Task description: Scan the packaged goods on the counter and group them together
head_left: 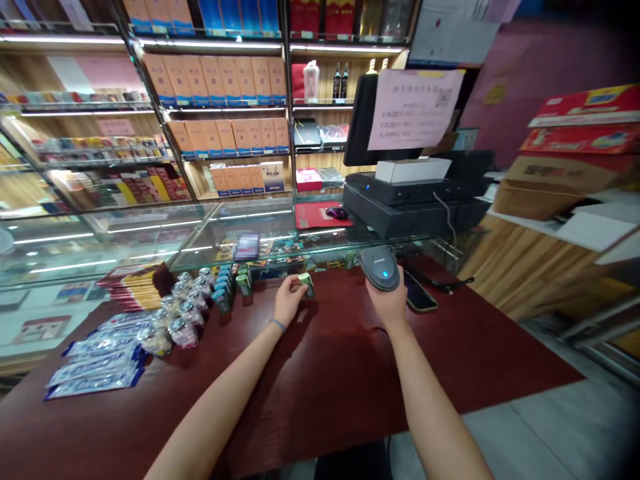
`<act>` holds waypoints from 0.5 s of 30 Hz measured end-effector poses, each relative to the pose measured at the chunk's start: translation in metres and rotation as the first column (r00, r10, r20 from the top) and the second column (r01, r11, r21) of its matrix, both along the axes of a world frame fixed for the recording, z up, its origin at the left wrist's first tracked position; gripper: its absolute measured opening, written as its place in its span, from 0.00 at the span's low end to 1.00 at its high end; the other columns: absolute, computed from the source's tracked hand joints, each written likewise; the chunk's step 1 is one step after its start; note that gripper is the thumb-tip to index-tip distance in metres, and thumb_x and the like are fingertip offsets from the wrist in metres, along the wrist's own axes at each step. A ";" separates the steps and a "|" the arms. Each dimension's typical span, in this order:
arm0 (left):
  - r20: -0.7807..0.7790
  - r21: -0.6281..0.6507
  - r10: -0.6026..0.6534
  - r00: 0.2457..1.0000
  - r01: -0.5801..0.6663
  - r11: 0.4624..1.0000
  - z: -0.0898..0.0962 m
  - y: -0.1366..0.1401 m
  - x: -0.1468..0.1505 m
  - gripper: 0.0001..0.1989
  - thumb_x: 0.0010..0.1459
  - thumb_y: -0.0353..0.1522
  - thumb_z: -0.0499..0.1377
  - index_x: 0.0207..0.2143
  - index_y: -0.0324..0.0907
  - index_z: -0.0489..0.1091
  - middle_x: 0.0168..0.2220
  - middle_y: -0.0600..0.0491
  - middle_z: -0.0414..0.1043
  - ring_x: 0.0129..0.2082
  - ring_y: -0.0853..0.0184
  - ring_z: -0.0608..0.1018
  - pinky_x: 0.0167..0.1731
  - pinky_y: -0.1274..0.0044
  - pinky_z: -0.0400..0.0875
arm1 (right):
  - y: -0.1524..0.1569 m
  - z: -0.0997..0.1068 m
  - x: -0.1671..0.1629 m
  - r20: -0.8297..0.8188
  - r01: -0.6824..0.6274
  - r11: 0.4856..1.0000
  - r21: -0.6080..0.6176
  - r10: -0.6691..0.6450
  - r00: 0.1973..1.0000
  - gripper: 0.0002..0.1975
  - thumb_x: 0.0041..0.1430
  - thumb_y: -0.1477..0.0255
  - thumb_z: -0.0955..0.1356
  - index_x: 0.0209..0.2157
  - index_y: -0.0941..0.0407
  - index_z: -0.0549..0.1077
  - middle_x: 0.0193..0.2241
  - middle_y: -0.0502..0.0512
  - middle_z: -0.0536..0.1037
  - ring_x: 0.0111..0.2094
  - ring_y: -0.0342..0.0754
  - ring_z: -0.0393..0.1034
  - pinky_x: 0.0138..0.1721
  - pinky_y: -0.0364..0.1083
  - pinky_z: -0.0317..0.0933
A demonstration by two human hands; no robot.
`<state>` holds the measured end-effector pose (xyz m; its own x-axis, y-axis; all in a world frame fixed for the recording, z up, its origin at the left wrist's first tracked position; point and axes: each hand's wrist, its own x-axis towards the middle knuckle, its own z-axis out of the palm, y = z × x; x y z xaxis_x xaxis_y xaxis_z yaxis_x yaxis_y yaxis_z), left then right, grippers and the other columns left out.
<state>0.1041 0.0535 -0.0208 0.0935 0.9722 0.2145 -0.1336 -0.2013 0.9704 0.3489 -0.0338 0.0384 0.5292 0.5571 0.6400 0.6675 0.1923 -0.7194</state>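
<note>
My left hand point(289, 298) pinches a small green canister point(307, 285) on the dark red table, its fingers closed around the side. In my right hand point(387, 303) is a grey barcode scanner point(380, 268) with a blue light on top; its handle is hidden in my grip. Left of my left hand stand rows of small green canisters point(243, 283) and blue canisters point(222, 300). Beyond them are clear jars with silvery lids point(183, 332), a stack of red and gold packets point(145, 288) and blue-white sachets point(103, 360).
A black phone point(420, 293) and a cable point(440, 283) lie right of the scanner. Behind the table runs a glass display counter point(200, 250) bearing a mouse point(337, 213) and a black till point(415, 207). Boxes point(550, 180) are piled at the right.
</note>
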 end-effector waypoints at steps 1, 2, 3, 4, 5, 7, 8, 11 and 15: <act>-0.016 0.007 -0.010 1.000 0.010 1.000 -0.001 0.004 0.016 0.17 0.50 0.36 0.70 0.42 0.41 0.73 0.37 0.51 0.78 0.39 0.64 0.81 0.44 0.71 0.76 | 0.000 0.000 0.004 -0.024 0.014 1.000 0.017 -0.013 1.000 0.21 0.51 0.57 0.72 0.42 0.53 0.67 0.32 0.59 0.81 0.34 0.57 0.79 0.35 0.50 0.71; -0.028 0.013 -0.021 0.999 0.022 1.000 -0.002 0.008 0.033 0.16 0.50 0.35 0.69 0.41 0.42 0.73 0.37 0.52 0.78 0.38 0.64 0.80 0.43 0.71 0.76 | 0.000 -0.001 0.008 -0.046 0.022 0.999 0.029 -0.020 0.999 0.20 0.51 0.57 0.72 0.41 0.53 0.67 0.31 0.59 0.81 0.33 0.57 0.79 0.34 0.50 0.71; -0.035 0.019 -0.033 0.999 0.033 0.999 -0.003 0.011 0.049 0.15 0.50 0.33 0.69 0.41 0.42 0.73 0.37 0.52 0.77 0.38 0.64 0.80 0.43 0.71 0.75 | 0.000 -0.001 0.013 -0.065 0.025 0.999 0.033 -0.023 0.998 0.20 0.52 0.58 0.72 0.41 0.53 0.67 0.29 0.58 0.81 0.32 0.56 0.79 0.33 0.50 0.70; -0.035 0.023 -0.044 0.998 0.045 0.999 -0.004 0.015 0.064 0.15 0.50 0.32 0.69 0.41 0.42 0.73 0.37 0.52 0.77 0.38 0.64 0.80 0.43 0.71 0.75 | 0.000 -0.002 0.016 -0.082 0.026 0.999 0.035 -0.023 0.996 0.19 0.52 0.59 0.72 0.41 0.53 0.67 0.29 0.57 0.80 0.31 0.56 0.79 0.33 0.49 0.70; -0.033 0.026 -0.052 0.998 0.053 0.998 -0.005 0.017 0.079 0.15 0.50 0.31 0.68 0.41 0.42 0.73 0.37 0.52 0.77 0.38 0.64 0.80 0.43 0.71 0.75 | 0.000 -0.002 0.020 -0.099 0.027 0.999 0.041 -0.022 0.995 0.19 0.53 0.59 0.72 0.41 0.53 0.67 0.28 0.57 0.80 0.31 0.56 0.79 0.32 0.49 0.70; -0.035 0.031 -0.053 0.998 0.054 0.998 -0.006 0.023 0.105 0.15 0.50 0.28 0.68 0.41 0.42 0.72 0.37 0.52 0.76 0.38 0.64 0.79 0.45 0.70 0.75 | 0.000 -0.002 0.026 -0.125 0.041 0.997 0.067 -0.032 0.992 0.18 0.54 0.61 0.72 0.41 0.53 0.66 0.28 0.57 0.80 0.32 0.56 0.79 0.33 0.49 0.71; -0.043 0.033 -0.045 0.998 0.047 0.998 -0.007 0.025 0.116 0.15 0.50 0.27 0.69 0.40 0.42 0.72 0.37 0.52 0.75 0.37 0.64 0.79 0.46 0.69 0.74 | 0.000 -0.002 0.029 -0.135 0.051 0.995 0.085 -0.039 0.990 0.17 0.55 0.61 0.72 0.41 0.53 0.66 0.28 0.57 0.79 0.32 0.56 0.79 0.33 0.49 0.71; -0.071 0.034 -0.007 0.997 0.010 0.999 -0.011 0.034 0.142 0.14 0.49 0.26 0.70 0.37 0.42 0.71 0.36 0.52 0.74 0.37 0.64 0.78 0.49 0.67 0.73 | 0.000 -0.002 0.035 -0.164 0.067 0.988 0.142 -0.043 0.985 0.18 0.55 0.61 0.73 0.41 0.53 0.66 0.28 0.56 0.79 0.31 0.55 0.78 0.33 0.50 0.72; -0.083 0.017 0.010 0.997 -0.008 1.000 -0.013 0.047 0.161 0.13 0.50 0.25 0.69 0.37 0.42 0.71 0.37 0.52 0.74 0.39 0.64 0.78 0.51 0.66 0.72 | -0.001 -0.003 0.044 -0.191 0.091 0.978 0.188 -0.054 0.980 0.18 0.56 0.59 0.72 0.42 0.53 0.67 0.25 0.52 0.77 0.29 0.54 0.76 0.33 0.52 0.72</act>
